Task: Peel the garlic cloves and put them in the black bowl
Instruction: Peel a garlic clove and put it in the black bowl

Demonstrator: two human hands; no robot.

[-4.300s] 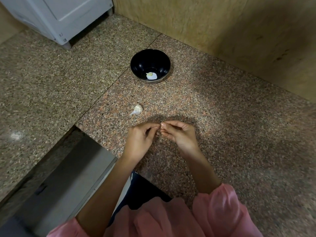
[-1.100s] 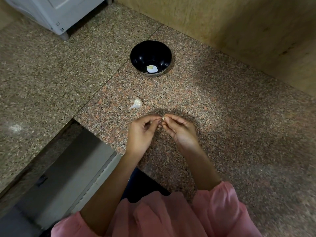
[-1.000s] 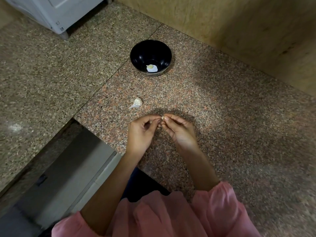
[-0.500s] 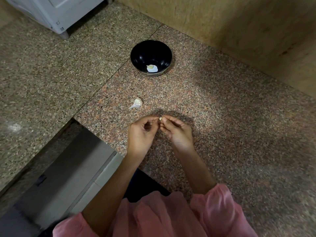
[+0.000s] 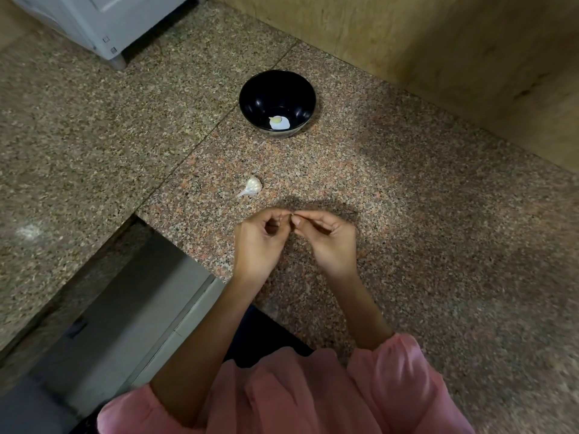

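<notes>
Left hand (image 5: pixel 261 242) and right hand (image 5: pixel 329 238) pinch a small garlic clove (image 5: pixel 293 218) together, fingertips touching, above the speckled granite counter (image 5: pixel 423 214). Risk: the clove, mostly hidden, slips from the pinch and drops short of the round black bowl (image 5: pixel 250 101) farther off.

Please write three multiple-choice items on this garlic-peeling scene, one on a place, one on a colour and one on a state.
1. Where does the garlic bulb lie?
A. in the bowl
B. on the counter between the bowl and the hands
C. in the left hand

2. What colour is the bowl?
A. white
B. red
C. black

3. How do the left hand and right hand stand?
A. fingertips pinched together at one spot
B. flat on the counter
C. both in the bowl

Answers: 1 B, the bulb rests on the granite counter nearer than the bowl; 2 C, its wall is glossy black; 3 A, their fingertips meet above the counter, and what they pinch is too small to identify.
</notes>
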